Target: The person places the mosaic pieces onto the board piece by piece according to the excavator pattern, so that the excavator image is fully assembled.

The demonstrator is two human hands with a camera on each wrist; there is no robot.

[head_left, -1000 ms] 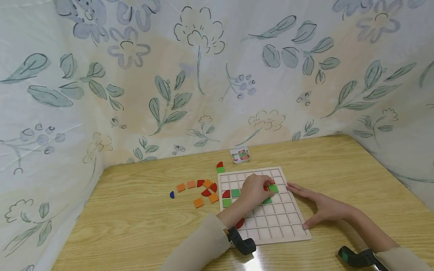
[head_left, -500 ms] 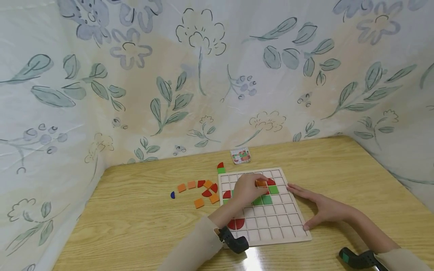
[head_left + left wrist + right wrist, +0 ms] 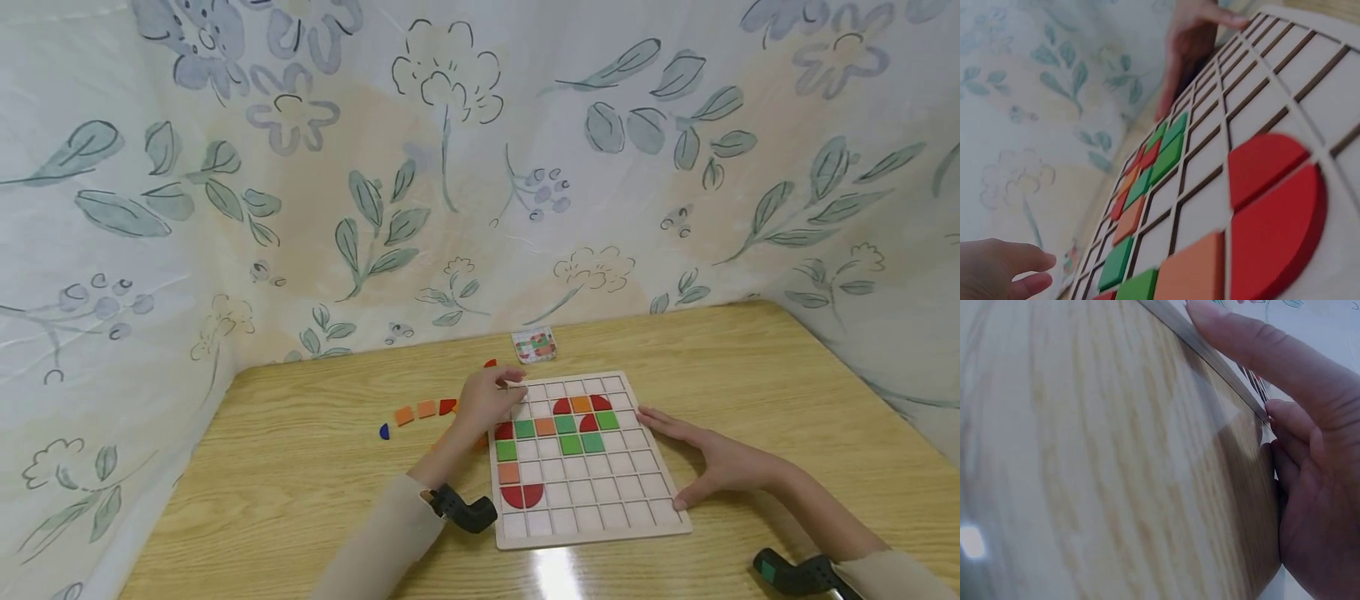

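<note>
A pale wooden grid board (image 3: 603,490) lies on the table, with green, orange and red tiles in some of its squares. My left hand (image 3: 483,406) is over the board's upper left corner, close to a red quarter-round tile (image 3: 491,363). In the left wrist view its thumb and index finger are a little apart, with nothing seen between them. An orange square tile (image 3: 581,404) sits between two red quarter-rounds in an upper row. My right hand (image 3: 716,457) rests along the board's right edge, fingers extended and thumb touching the rim near the lower corner.
Left of the board lie loose pieces: a blue piece (image 3: 385,432), orange square tiles (image 3: 404,415) and a red tile (image 3: 447,406), others partly hidden by my left arm. A small patterned card (image 3: 535,344) lies behind the board. A floral cloth (image 3: 465,167) hangs behind the table.
My left hand has left the upper row of the board and moved left to the corner. The orange tile that was under its fingertips now lies uncovered. The right hand stays put.
</note>
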